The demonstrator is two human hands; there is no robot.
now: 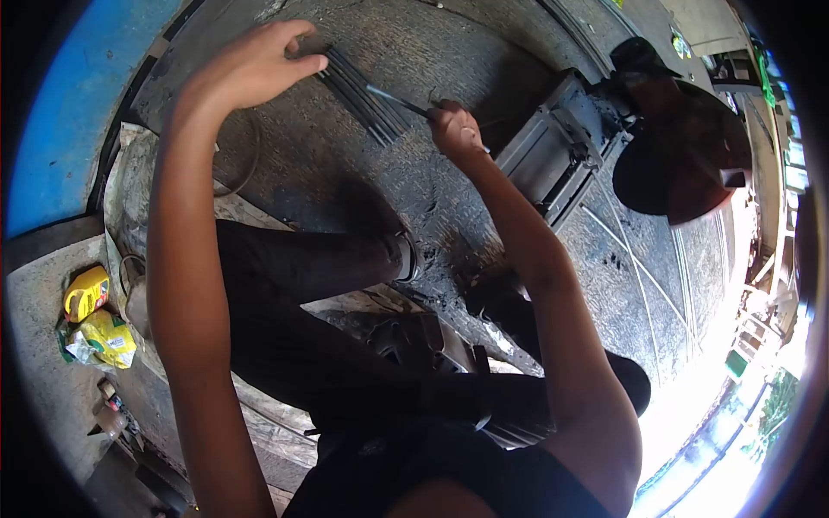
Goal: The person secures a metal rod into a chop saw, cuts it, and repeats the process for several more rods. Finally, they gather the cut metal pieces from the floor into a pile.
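Observation:
My right hand (458,131) is closed around a thin metal rod (395,98), which points up and left from the fist over a bundle of rods. These dark rods (356,97) lie side by side on the worn floor, between my two hands. At their upper end is my left hand (263,65), with thumb and fingers apart and the thumb tip right by the rod ends. Nothing shows between those fingers.
A metal machine base with a clamp (553,142) stands right of my right hand, beside a large dark round part (682,155). Long thin bars (643,276) cross the floor at right. A yellow container (86,293) and a crumpled yellow bag (105,338) lie at left.

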